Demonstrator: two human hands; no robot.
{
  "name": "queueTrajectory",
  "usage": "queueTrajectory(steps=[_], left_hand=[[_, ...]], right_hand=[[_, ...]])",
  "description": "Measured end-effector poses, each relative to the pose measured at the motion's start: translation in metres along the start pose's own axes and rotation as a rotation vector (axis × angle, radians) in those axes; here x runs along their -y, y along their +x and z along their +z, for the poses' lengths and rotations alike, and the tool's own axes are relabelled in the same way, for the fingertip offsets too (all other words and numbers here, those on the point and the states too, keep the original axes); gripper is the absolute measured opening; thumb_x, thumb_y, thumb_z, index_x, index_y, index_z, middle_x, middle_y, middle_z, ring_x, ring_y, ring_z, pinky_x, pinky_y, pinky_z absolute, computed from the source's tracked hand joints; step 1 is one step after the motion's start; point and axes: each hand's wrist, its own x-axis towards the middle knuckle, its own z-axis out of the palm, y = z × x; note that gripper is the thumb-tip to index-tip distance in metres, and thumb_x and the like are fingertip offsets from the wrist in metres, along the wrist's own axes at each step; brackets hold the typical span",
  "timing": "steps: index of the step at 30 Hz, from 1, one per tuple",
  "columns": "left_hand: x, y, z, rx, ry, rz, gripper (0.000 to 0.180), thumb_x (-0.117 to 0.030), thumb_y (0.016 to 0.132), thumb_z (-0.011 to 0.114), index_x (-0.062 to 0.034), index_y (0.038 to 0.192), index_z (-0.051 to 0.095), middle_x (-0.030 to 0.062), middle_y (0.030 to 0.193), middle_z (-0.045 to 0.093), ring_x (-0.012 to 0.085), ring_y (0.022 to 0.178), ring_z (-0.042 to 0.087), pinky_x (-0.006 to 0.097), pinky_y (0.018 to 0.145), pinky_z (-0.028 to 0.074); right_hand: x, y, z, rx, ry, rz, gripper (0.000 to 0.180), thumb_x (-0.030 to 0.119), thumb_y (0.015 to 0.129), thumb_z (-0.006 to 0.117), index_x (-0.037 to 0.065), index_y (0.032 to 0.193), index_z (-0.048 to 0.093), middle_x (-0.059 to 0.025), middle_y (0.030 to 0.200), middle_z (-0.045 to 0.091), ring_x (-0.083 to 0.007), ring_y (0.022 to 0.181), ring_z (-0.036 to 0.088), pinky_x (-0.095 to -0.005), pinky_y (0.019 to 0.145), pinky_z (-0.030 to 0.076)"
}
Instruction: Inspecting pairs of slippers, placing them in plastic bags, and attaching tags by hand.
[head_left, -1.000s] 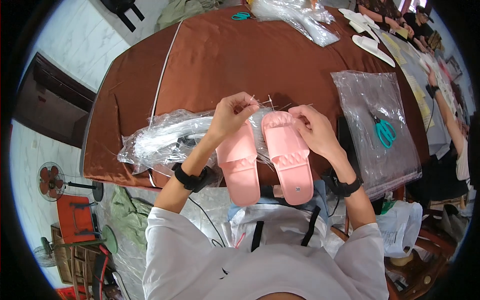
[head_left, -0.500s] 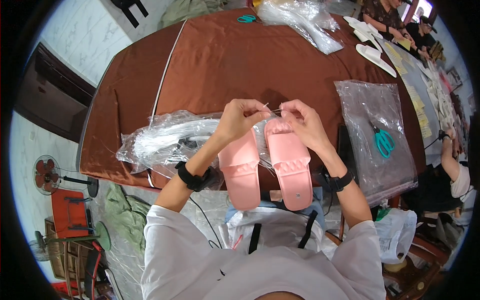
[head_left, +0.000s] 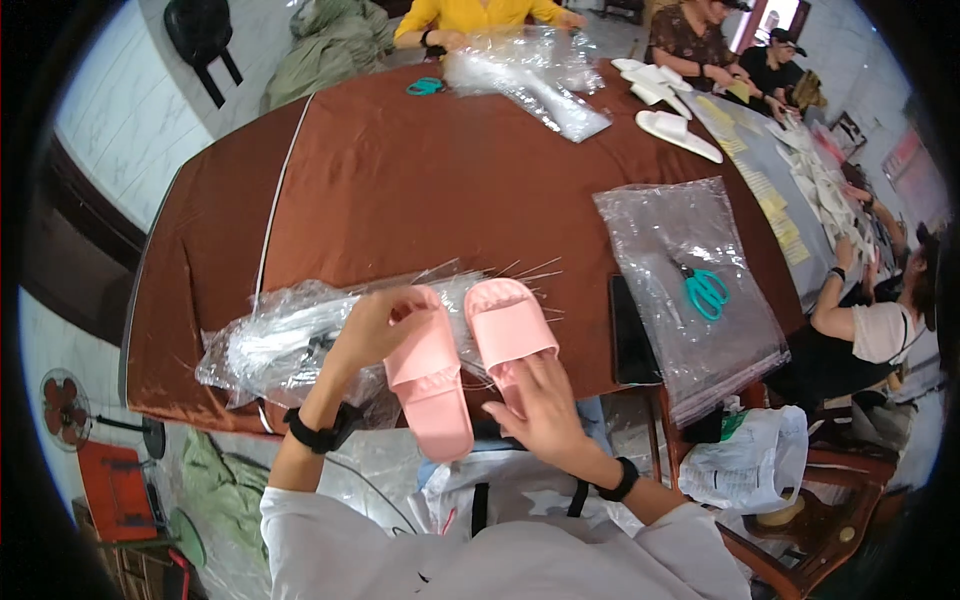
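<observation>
Two pink slide slippers lie side by side at the table's near edge, toes away from me. My left hand (head_left: 383, 325) curls its fingers over the toe end of the left slipper (head_left: 437, 405). Over the heel part of the right slipper (head_left: 514, 333) lies my right hand (head_left: 548, 412), its fingers stretched towards the strap and its thumb spread aside; the heel is hidden beneath it. Left of the slippers is a clear plastic bag (head_left: 275, 335) full of thin, pale strands. Loose strand ends (head_left: 535, 272) stick out beyond the slipper toes.
Right of the slippers are a flat black object (head_left: 632, 330) and a clear bag (head_left: 690, 350) with teal-handled scissors (head_left: 706, 293) on it. White slippers (head_left: 680, 135), more plastic bags (head_left: 545, 95) and another pair of teal scissors (head_left: 425, 87) sit farther back. Several people work around the tables.
My hands have parted from a thin strand pinched above the toes. The left now holds the left slipper's toe; the right has come down onto the right slipper. The view has shifted.
</observation>
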Motion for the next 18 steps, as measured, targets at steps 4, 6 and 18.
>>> queueTrajectory(steps=[4,6,18], left_hand=[[0.013,-0.007,0.007,-0.002,-0.036,-0.069,0.019,-0.019,0.082,0.066,-0.0002,0.088,0.066,0.0072,0.069,0.062,0.0134,0.060,0.054,0.029,0.057,0.044],[-0.003,-0.008,0.010,0.003,0.002,-0.044,0.019,-0.018,0.082,0.066,0.0002,0.088,0.066,0.0079,0.070,0.062,0.0134,0.060,0.054,0.029,0.057,0.045],[-0.107,-0.015,0.024,-0.127,-0.134,0.114,0.014,-0.011,0.085,0.063,0.0021,0.087,0.065,0.0015,0.064,0.057,0.0074,0.060,0.049,0.024,0.056,0.042]], right_hand=[[0.012,0.021,0.027,-0.101,0.077,-0.006,0.063,0.030,0.080,0.066,-0.002,0.127,0.039,-0.0227,0.120,0.044,-0.0435,0.115,0.040,-0.0592,0.102,0.024],[0.014,0.023,0.031,-0.148,0.102,0.004,0.055,0.025,0.079,0.066,-0.001,0.123,0.046,-0.0194,0.117,0.049,-0.0396,0.114,0.044,-0.0566,0.102,0.027],[0.025,0.009,-0.026,-0.600,0.402,0.010,0.025,0.004,0.070,0.071,0.004,0.093,0.062,-0.0099,0.081,0.060,-0.0261,0.076,0.058,-0.0337,0.069,0.047]])
